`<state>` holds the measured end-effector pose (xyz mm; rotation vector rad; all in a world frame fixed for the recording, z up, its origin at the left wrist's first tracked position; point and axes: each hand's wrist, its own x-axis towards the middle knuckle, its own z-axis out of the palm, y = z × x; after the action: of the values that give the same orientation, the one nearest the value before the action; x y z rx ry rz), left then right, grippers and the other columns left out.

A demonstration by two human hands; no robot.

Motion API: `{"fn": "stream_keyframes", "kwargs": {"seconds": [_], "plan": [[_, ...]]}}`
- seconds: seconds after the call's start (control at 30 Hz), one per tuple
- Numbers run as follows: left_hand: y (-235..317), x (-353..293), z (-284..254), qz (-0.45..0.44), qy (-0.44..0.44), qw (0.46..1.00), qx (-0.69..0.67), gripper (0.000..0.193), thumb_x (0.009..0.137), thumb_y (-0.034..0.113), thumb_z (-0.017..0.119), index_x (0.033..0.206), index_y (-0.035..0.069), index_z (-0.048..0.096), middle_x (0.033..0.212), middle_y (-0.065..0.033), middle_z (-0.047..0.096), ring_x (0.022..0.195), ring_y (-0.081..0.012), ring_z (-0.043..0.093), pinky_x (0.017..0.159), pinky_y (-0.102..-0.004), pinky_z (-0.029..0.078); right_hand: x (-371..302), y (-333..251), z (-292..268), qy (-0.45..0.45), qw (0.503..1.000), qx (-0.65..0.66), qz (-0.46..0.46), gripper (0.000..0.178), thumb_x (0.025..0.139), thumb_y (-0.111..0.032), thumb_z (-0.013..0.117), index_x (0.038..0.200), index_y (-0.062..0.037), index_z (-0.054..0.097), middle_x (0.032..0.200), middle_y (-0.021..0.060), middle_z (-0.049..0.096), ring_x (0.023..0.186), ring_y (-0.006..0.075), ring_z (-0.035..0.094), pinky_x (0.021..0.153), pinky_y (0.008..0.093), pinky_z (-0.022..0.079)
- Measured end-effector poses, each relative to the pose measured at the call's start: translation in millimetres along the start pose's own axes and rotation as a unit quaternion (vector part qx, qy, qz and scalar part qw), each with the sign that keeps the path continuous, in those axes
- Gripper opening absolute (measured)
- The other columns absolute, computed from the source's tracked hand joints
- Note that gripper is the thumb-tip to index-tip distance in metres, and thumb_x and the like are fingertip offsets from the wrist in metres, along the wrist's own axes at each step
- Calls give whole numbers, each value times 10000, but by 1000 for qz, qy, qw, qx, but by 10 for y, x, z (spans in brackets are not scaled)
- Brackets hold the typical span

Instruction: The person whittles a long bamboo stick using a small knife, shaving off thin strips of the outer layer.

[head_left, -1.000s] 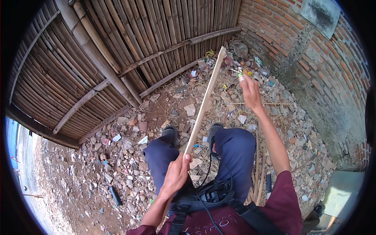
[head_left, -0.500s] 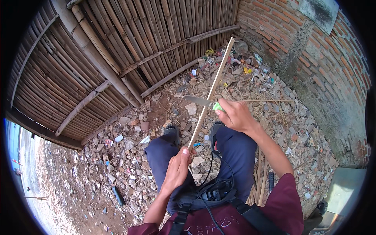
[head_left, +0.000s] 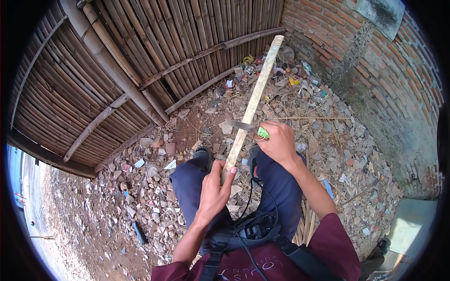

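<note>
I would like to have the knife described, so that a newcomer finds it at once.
Below the corner of brick wall and slatted fence, a long pale strip slants toward the person's trousers. The knife crosses it, in the right hand's grip. Unlike the strip, it has a grey blade and bright green handle.

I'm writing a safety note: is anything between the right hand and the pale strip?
Only the knife: the right hand grips its green handle, its blade crossing over the pale strip. Nothing else visible intervenes.

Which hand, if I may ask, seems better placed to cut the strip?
Probably the right hand: it holds the knife across the strip, while the left hand grips the strip nearer the body.
</note>
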<state>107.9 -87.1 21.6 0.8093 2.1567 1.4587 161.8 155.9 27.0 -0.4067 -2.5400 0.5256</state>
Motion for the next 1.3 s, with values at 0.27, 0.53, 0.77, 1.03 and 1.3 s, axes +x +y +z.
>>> {"fn": "stream_keyframes", "kwargs": {"seconds": [0.27, 0.53, 0.77, 1.03, 1.3], "plan": [[213, 256, 38, 25, -6, 1000, -17, 283, 1100, 268, 648, 1102, -6, 578, 689, -42, 558, 648, -110, 485, 596, -330, 424, 234, 187, 174, 70, 993, 4, -93, 169, 793, -131, 770, 943, -65, 732, 847, 131, 717, 753, 389, 718, 652, 504, 556], [266, 355, 99, 84, 28, 996, 1, 330, 1057, 262, 712, 1134, -6, 536, 726, -134, 649, 654, -218, 613, 619, -378, 480, 148, 136, 183, 96, 989, 41, -109, 123, 837, -177, 787, 894, -68, 782, 773, 115, 710, 676, 361, 708, 603, 476, 557], [325, 416, 62, 55, 12, 998, -7, 315, 1046, 208, 733, 1132, -8, 521, 754, -83, 677, 665, -110, 620, 615, -307, 493, 164, 98, 205, 71, 990, 61, -109, 160, 773, -117, 734, 918, -72, 787, 770, 121, 701, 681, 368, 702, 612, 472, 556], [253, 477, 63, 55, 8, 997, -44, 298, 1052, 179, 723, 1164, 1, 512, 783, -47, 656, 652, -96, 602, 583, -283, 471, 151, -9, 222, 96, 988, 12, -120, 160, 759, -73, 701, 913, -87, 744, 754, 102, 690, 653, 339, 693, 548, 479, 495], [259, 533, -18, 42, -33, 989, -139, 289, 1064, 166, 689, 1230, 3, 518, 819, -25, 661, 626, -82, 551, 551, -289, 454, 170, -76, 209, 108, 987, -9, -116, 142, 818, -106, 730, 959, -104, 754, 740, 91, 686, 625, 314, 697, 528, 453, 501]]}}
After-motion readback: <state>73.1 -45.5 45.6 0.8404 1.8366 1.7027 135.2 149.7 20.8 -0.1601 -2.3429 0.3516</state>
